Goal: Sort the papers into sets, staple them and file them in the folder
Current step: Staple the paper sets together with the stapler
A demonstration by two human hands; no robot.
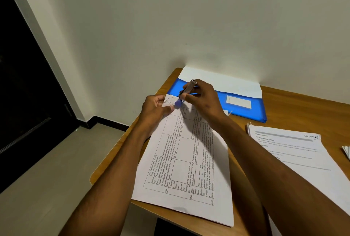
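Stapling is in hand: left hand pinches the far corner of the table-printed set while right hand grips the stapler there, another stack right, blue folder beyond awaiting filing.

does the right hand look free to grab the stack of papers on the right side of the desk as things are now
Probably not yet. The right hand grips a small stapler at the corner of the table sheets, which the left hand pinches. The stack itself lies uncovered beside that forearm, so once the stapler is put down nothing blocks it.
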